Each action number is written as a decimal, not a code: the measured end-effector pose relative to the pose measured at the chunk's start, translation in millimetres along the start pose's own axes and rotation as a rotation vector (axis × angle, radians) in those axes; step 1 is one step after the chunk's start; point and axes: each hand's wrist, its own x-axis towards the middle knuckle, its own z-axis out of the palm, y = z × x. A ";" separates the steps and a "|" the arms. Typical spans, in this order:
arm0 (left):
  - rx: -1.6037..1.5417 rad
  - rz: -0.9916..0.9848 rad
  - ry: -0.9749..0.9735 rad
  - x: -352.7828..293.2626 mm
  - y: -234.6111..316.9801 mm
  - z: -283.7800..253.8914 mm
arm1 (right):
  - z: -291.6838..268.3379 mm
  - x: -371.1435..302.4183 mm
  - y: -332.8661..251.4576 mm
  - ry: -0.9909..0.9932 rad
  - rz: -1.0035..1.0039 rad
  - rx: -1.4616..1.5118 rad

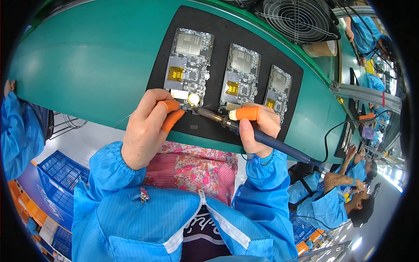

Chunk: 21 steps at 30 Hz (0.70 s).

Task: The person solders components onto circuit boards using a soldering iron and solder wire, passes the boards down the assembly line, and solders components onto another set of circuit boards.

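My right hand (pixel 262 129) is wrapped round the dark blue handle of a soldering iron (pixel 279 142), and its hot end points left. The iron's tip meets the lower edge of the leftmost circuit board (pixel 185 78), just below a round gold-coloured part. At that same edge my left hand (pixel 146 124) is closed in a pinch, orange finger cots on its fingertips. A thin strand that looks like solder wire (pixel 122 122) trails out behind this hand; its end between the fingers is hidden. Two similar boards, a middle board (pixel 242 72) and a right board (pixel 278 87), lie alongside.
A black mat (pixel 159 78) under the boards lies on the green bench (pixel 87 65). Behind it stand a caged fan (pixel 299 19) and a tape roll (pixel 321 49). The iron's cord (pixel 328 135) loops off rightward. Co-workers in blue sit on both sides. Blue crates (pixel 63 174) are at lower left.
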 end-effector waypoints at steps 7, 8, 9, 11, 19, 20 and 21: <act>0.020 0.079 -0.058 0.9 -4.8 1.4 | 0.3 0.5 -0.5 -0.014 0.002 0.008; 0.020 0.080 -0.059 1.9 -5.5 1.7 | 0.2 0.4 -0.6 -0.013 0.003 0.007; 0.051 0.111 -0.043 3.1 -6.4 1.9 | 0.0 0.1 -0.8 -0.016 0.008 0.005; 0.084 0.143 -0.028 4.4 -6.3 0.5 | -0.1 -0.3 -0.6 -0.018 0.014 0.003; -0.017 0.033 -0.007 0.9 -6.3 -8.0 | -0.1 0.5 0.8 0.012 -0.023 0.024; -0.016 0.032 -0.007 3.0 -3.3 -10.1 | -1.0 0.2 0.9 0.013 -0.023 0.026; -0.018 0.009 0.029 6.6 1.7 -13.1 | -2.7 -0.6 0.7 0.021 -0.013 0.031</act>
